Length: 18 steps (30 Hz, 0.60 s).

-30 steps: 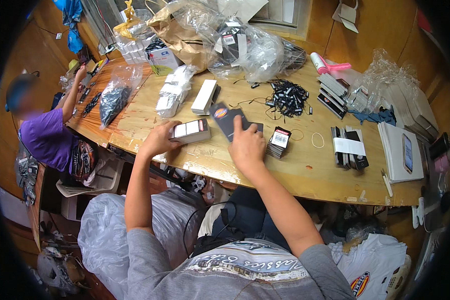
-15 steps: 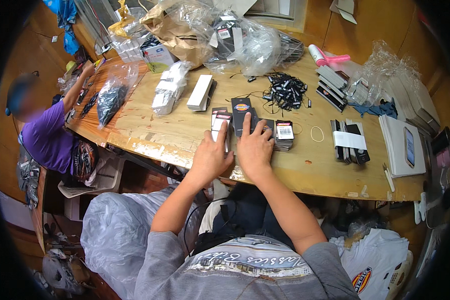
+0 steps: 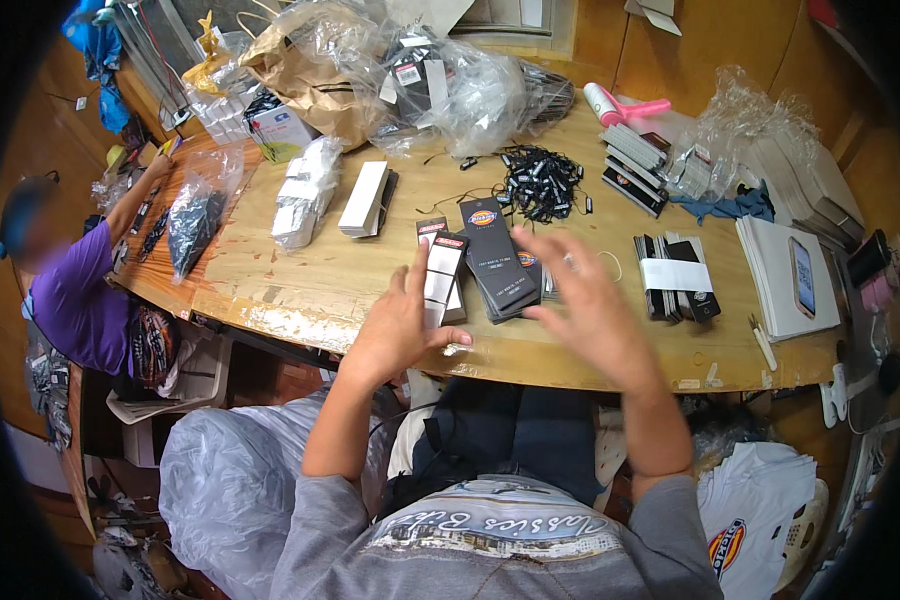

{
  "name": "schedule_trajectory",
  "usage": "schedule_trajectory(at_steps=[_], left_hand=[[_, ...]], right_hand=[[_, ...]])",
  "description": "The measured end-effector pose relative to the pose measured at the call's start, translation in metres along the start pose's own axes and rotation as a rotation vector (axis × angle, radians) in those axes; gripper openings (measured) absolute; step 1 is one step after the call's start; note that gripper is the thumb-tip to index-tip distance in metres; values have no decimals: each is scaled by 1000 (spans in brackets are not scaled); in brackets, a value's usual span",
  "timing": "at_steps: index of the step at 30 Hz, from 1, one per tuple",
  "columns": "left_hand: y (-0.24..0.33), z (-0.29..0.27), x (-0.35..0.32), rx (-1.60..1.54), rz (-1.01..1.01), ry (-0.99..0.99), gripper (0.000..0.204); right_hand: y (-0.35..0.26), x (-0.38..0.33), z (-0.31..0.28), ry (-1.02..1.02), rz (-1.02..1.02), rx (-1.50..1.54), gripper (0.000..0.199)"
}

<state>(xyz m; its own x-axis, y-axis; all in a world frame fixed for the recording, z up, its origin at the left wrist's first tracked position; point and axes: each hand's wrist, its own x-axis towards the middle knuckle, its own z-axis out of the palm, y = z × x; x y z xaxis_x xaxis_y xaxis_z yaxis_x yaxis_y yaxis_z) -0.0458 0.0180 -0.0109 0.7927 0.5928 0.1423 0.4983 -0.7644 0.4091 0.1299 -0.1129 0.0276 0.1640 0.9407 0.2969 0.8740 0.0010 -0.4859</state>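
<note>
My left hand (image 3: 388, 328) lies at the left side of a small stack of white-faced hang tags (image 3: 442, 275), fingers stretched along it and thumb apart. Just right of these, a stack of black hang tags (image 3: 492, 250) with a coloured oval logo rests on the table, slightly fanned. My right hand (image 3: 602, 315) is in the air to the right of the black tags, its fingers spread and blurred by motion, with nothing seen in it. It partly hides another tag pile and a pale rubber band (image 3: 613, 262).
Black strings (image 3: 540, 183) lie heaped behind the tags. A banded tag bundle (image 3: 675, 275), white cards (image 3: 785, 285) and a pen-like tool (image 3: 763, 345) are at right. White tag stacks (image 3: 365, 200) and plastic bags (image 3: 480, 100) stand farther back. Another person (image 3: 75, 300) works at left.
My right hand has lifted off the black tags and moved right, uncovering them. The left hand stays beside the white-faced tags, its thumb now farther out. The whole view has shifted a little.
</note>
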Motion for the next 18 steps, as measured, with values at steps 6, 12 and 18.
schedule_trajectory(at_steps=[6,12,18], left_hand=[[26,-13,21,-54,209,305,56],[68,41,29,40,504,126,37],[78,33,18,49,472,181,36]], right_hand=[[84,21,-16,-254,-41,176,92],[95,21,7,-229,-31,295,90],[83,23,-3,-241,152,375,86]])
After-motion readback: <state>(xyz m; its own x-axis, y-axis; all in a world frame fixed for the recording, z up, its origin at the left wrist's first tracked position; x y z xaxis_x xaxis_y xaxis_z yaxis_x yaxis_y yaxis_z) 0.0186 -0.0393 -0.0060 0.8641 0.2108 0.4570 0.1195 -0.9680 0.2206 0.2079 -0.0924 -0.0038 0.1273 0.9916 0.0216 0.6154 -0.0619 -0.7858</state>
